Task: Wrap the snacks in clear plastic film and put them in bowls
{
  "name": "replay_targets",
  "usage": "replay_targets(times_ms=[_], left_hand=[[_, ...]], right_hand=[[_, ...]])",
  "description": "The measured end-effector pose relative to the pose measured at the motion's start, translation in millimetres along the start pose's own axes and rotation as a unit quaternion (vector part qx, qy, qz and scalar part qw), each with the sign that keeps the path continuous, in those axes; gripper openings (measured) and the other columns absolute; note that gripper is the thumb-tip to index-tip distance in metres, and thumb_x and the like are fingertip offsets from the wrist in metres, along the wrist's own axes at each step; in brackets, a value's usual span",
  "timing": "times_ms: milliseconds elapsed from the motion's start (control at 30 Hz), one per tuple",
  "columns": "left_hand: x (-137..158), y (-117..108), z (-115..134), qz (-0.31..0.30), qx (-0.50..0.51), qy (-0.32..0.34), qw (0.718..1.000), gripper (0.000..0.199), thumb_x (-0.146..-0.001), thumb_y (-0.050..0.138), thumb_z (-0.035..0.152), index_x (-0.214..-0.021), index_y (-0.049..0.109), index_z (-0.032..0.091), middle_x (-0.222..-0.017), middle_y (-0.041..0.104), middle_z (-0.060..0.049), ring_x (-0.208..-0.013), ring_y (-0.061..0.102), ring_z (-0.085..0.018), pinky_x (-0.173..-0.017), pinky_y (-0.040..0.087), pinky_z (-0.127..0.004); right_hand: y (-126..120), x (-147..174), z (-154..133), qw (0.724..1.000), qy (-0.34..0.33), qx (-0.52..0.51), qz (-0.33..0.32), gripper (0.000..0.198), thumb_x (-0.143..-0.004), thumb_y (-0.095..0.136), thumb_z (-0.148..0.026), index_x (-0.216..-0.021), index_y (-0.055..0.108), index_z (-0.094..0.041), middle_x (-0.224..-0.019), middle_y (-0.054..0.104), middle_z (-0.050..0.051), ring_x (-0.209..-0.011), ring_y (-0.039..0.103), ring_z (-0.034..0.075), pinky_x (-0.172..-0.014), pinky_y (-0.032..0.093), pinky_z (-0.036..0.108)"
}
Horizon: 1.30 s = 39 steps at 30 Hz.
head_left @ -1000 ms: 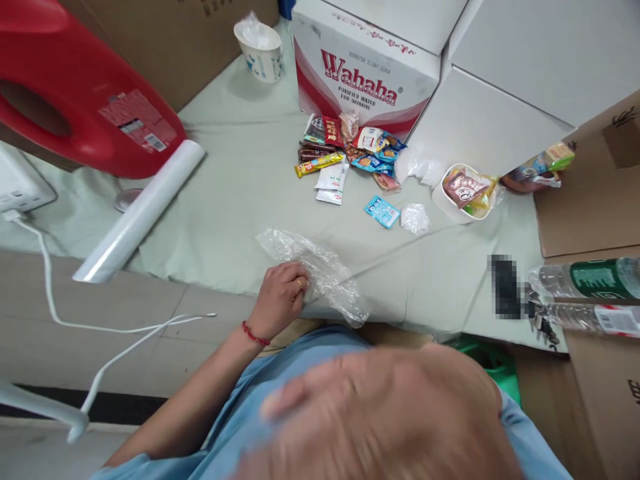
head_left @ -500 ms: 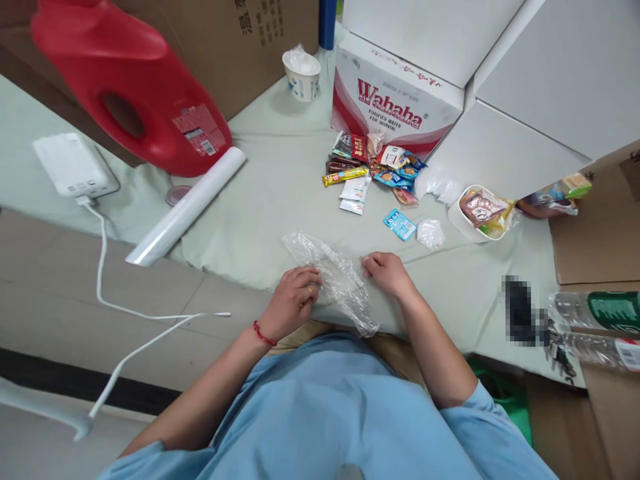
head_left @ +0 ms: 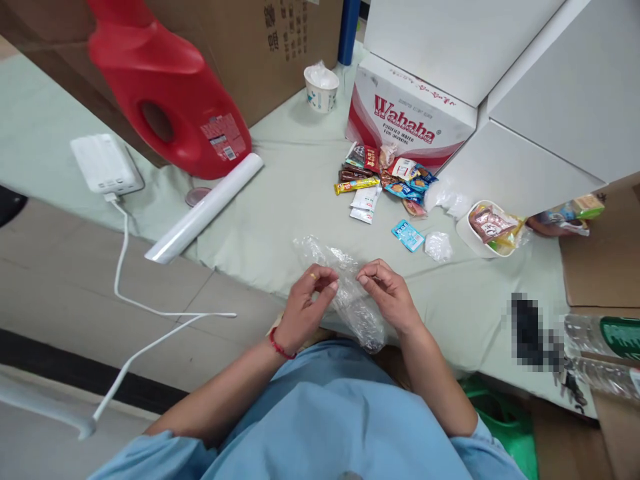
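A crumpled clear plastic bag (head_left: 356, 312) lies at the table's front edge, its lower end hanging toward my lap. Over its left side is my left hand (head_left: 311, 299), the thumb and curled fingers brought together at the plastic. Opposite it, my right hand (head_left: 391, 297) pinches at the bag's right side with thumb and forefinger. The thin film between the fingertips is hard to make out. Beyond my right hand lie a blue sachet (head_left: 408, 235) and a bunched piece of clear plastic (head_left: 439, 247).
Packaged snacks (head_left: 385, 179) are heaped before a Wahaha carton (head_left: 410, 120). A white tub (head_left: 473, 233) of packets stands to their right. On the left are a white roll (head_left: 205, 208), a red jug (head_left: 175, 100) and a power bank (head_left: 106, 163) with a cable. Bottles (head_left: 600, 333) lie far right.
Both hands have come closer together over the bag. My left hand has turned from lying on the plastic to a thumb-and-finger pinch. The view has shifted slightly left.
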<state>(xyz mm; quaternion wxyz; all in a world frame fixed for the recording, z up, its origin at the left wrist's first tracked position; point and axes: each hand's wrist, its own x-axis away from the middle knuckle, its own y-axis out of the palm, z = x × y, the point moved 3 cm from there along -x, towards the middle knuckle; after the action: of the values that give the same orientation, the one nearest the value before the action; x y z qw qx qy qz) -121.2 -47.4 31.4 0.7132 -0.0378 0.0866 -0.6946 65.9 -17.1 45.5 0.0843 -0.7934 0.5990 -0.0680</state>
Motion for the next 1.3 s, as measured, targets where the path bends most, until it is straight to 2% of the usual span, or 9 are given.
replay_targets(times_ms=[100, 200, 333, 500, 767, 900, 1067, 1167, 1300], left_hand=[[-7.5, 18.1, -2.2, -0.001, 0.027, -0.101, 0.994, 0.02, -0.09, 0.062, 0.039, -0.082, 0.057, 0.022, -0.073, 0.057, 0.003, -0.065, 0.052, -0.013, -0.062, 0.043, -0.027], [-10.3, 24.1, -11.3, 0.006, 0.011, -0.119, 0.993, 0.016, -0.085, 0.063, 0.034, -0.078, 0.054, 0.022, -0.07, 0.055, 0.004, -0.062, 0.049, -0.012, -0.061, 0.041, -0.026], [-6.2, 18.8, -33.1, 0.006, -0.005, -0.13, 0.991, 0.009, -0.083, 0.061, 0.029, -0.081, 0.057, 0.022, -0.074, 0.058, 0.003, -0.067, 0.053, -0.014, -0.065, 0.043, -0.027], [-0.5, 12.1, -48.9, 0.001, 0.017, -0.144, 0.989, 0.011, -0.082, 0.062, 0.031, -0.086, 0.059, 0.021, -0.077, 0.06, 0.002, -0.069, 0.053, -0.014, -0.065, 0.043, -0.028], [-7.4, 18.9, -23.7, -0.028, 0.11, -0.114, 0.987, 0.03, -0.088, 0.066, 0.05, -0.088, 0.057, 0.021, -0.092, 0.064, -0.002, -0.084, 0.061, -0.017, -0.076, 0.05, -0.029], [-15.7, 31.2, -15.9, -0.023, 0.142, -0.114, 0.983, 0.029, -0.085, 0.071, 0.047, -0.085, 0.06, 0.021, -0.087, 0.066, -0.001, -0.084, 0.064, -0.017, -0.081, 0.052, -0.03], [-30.1, 37.6, -11.3, -0.018, 0.179, -0.144, 0.973, 0.031, -0.083, 0.072, 0.05, -0.08, 0.063, 0.021, -0.089, 0.072, -0.005, -0.095, 0.066, -0.02, -0.071, 0.049, -0.027], [-39.6, 34.1, -10.7, -0.017, 0.248, -0.19, 0.95, 0.036, -0.077, 0.078, 0.051, -0.08, 0.06, 0.02, -0.103, 0.071, -0.006, -0.093, 0.064, -0.017, -0.064, 0.047, -0.022], [-49.4, 24.7, -20.5, -0.023, 0.311, -0.252, 0.916, 0.044, -0.073, 0.084, 0.052, -0.083, 0.055, 0.021, -0.106, 0.068, -0.002, -0.096, 0.064, -0.015, -0.075, 0.056, -0.026]], right_hand=[[-5.8, 4.6, 6.7, 0.998, 0.035, 0.006, 0.043, 0.025, -0.095, 0.063, -0.048, -0.091, 0.069, -0.023, -0.088, 0.061, 0.003, -0.081, 0.055, 0.017, -0.071, 0.045, 0.028], [-20.6, 2.5, 34.6, 0.985, 0.122, 0.024, 0.118, 0.034, -0.094, 0.059, -0.056, -0.095, 0.067, -0.023, -0.084, 0.064, 0.002, -0.068, 0.05, 0.016, -0.06, 0.042, 0.027], [-25.1, -10.3, 61.2, 0.979, 0.195, 0.039, 0.046, 0.045, -0.09, 0.058, -0.063, -0.088, 0.07, -0.02, -0.08, 0.068, 0.002, -0.057, 0.043, 0.013, -0.053, 0.036, 0.026], [-4.2, -24.1, 51.2, 0.977, 0.206, -0.036, -0.04, 0.046, -0.081, 0.068, -0.064, -0.08, 0.069, -0.018, -0.063, 0.057, -0.004, -0.051, 0.031, 0.009, -0.049, 0.024, 0.025], [20.0, -15.0, 30.0, 0.973, 0.175, -0.141, -0.059, 0.039, -0.078, 0.075, -0.058, -0.084, 0.069, -0.019, -0.068, 0.06, -0.004, -0.05, 0.034, 0.008, -0.05, 0.025, 0.023], [14.6, -7.3, 20.3, 0.987, 0.118, -0.107, -0.012, 0.032, -0.084, 0.074, -0.052, -0.09, 0.073, -0.02, -0.078, 0.067, -0.001, -0.068, 0.053, 0.013, -0.066, 0.041, 0.025], [-16.3, -0.1, 13.7, 0.987, 0.114, -0.054, 0.096, 0.03, -0.088, 0.07, -0.052, -0.088, 0.071, -0.022, -0.079, 0.065, -0.001, -0.066, 0.049, 0.014, -0.064, 0.041, 0.025], [-43.2, 3.8, 18.3, 0.97, 0.117, -0.089, 0.196, 0.031, -0.084, 0.073, -0.053, -0.087, 0.067, -0.023, -0.084, 0.063, -0.001, -0.074, 0.053, 0.014, -0.071, 0.048, 0.026], [-71.7, 12.1, 38.4, 0.917, 0.175, -0.207, 0.293, 0.041, -0.07, 0.082, -0.055, -0.083, 0.059, -0.024, -0.09, 0.062, 0.0, -0.082, 0.059, 0.016, -0.074, 0.059, 0.032]])
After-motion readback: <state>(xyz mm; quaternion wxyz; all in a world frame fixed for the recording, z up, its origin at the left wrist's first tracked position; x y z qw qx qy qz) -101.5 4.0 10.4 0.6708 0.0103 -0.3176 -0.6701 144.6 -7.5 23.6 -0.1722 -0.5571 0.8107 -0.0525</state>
